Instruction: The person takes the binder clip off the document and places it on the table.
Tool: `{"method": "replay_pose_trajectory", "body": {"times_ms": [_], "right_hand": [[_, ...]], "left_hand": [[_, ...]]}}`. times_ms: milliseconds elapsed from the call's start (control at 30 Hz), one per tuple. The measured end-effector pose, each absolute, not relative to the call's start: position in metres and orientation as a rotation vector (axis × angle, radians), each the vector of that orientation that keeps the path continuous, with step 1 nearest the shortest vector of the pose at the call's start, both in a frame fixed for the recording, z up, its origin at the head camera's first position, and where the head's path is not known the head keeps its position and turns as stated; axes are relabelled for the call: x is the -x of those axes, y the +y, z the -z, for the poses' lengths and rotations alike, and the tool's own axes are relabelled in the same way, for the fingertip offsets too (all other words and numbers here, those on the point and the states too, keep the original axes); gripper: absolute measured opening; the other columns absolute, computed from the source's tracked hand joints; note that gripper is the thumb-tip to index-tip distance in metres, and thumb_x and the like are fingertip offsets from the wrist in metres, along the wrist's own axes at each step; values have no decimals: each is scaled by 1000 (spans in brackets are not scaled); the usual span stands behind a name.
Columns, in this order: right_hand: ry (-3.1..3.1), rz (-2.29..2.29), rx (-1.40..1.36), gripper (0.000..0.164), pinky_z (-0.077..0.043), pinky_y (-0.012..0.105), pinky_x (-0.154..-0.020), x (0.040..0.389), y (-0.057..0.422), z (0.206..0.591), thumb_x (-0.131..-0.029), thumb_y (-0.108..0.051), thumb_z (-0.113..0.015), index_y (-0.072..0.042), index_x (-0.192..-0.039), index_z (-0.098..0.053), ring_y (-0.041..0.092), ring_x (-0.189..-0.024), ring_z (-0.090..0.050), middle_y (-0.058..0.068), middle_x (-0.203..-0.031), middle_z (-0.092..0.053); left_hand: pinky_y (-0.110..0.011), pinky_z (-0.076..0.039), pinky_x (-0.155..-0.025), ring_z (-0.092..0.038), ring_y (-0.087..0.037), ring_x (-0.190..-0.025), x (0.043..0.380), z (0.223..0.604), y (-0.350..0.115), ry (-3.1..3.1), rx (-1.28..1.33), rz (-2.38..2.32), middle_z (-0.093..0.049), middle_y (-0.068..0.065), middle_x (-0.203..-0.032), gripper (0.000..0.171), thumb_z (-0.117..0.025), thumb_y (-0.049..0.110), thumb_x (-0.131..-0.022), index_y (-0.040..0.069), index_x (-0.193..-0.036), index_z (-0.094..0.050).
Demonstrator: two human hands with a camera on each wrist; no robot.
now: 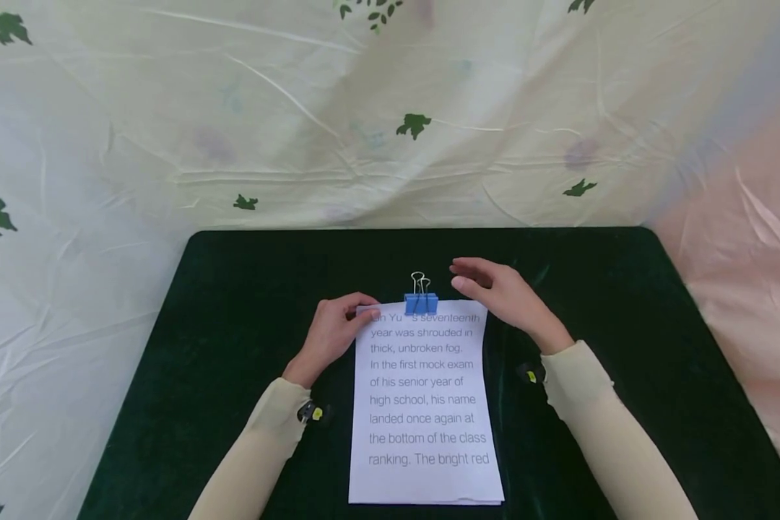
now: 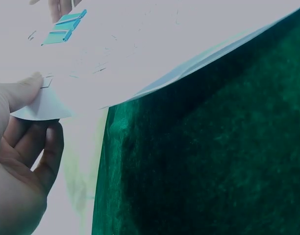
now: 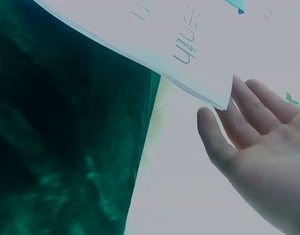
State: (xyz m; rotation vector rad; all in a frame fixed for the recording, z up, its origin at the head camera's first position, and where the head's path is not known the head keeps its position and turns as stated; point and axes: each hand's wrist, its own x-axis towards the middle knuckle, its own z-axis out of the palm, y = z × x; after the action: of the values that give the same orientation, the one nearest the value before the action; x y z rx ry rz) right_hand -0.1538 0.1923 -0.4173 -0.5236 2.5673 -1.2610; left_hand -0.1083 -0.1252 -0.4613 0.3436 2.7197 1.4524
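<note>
A stack of printed paper sheets (image 1: 422,412) lies over the table, its large text facing up. A blue binder clip (image 1: 421,303) sits on the top edge of the stack, both wire handles pointing away. With thumb above and fingers beneath, my left hand (image 1: 331,328) pinches the top left corner of the paper (image 2: 47,105). By the top right corner is my right hand (image 1: 503,292), its fingers loosely bent and nothing held between thumb and fingers. In the right wrist view, that hand (image 3: 267,142) is beside the paper's corner; whether it touches is unclear.
The table has a dark green velvety cover (image 1: 260,274) with rounded far corners. Behind it and along both sides hangs a pale curtain (image 1: 299,144) with green leaf-like prints. Small dark devices with yellow marks (image 1: 310,412) sit at both wrists.
</note>
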Motion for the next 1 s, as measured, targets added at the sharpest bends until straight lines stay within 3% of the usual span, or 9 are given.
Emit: {"method": "replay_pose_trajectory", "body": {"times_ms": [167, 300, 633, 1000], "right_hand": [[2458, 1240, 615, 69, -37, 55, -115, 168, 183, 411, -104, -37, -63, -7, -160, -36, 33, -142, -47, 14, -157, -48], [2363, 1225, 663, 69, -36, 57, -115, 177, 177, 409, -103, -36, -64, -5, -159, -37, 35, -145, -44, 15, -159, -45], [2276, 1160, 670, 68, -41, 54, -111, 187, 162, 407, -103, -45, -62, -5, -155, -44, 29, -130, -57, 11, -146, -58], [2226, 1139, 613, 62, -45, 49, -104, 199, 158, 414, -100, -52, -64, -13, -148, -57, 25, -117, -65, 5, -139, -65]], "left_hand": [[-33, -53, -67, -66, -14, -76, 108, 461, -126, 2716, -347, -1463, -75, 0, -96, 16, -70, 21, -101, 13, -114, -75], [-32, -53, -66, -66, -14, -76, 108, 461, -126, 2710, -348, -1475, -75, 0, -96, 16, -70, 21, -101, 14, -114, -75], [-31, -53, -66, -66, -12, -75, 108, 461, -125, 2718, -354, -1483, -75, 1, -96, 15, -71, 21, -101, 14, -113, -75], [-30, -53, -64, -66, -12, -74, 110, 463, -126, 2709, -360, -1494, -75, 0, -96, 16, -71, 23, -101, 14, -113, -75]]}}
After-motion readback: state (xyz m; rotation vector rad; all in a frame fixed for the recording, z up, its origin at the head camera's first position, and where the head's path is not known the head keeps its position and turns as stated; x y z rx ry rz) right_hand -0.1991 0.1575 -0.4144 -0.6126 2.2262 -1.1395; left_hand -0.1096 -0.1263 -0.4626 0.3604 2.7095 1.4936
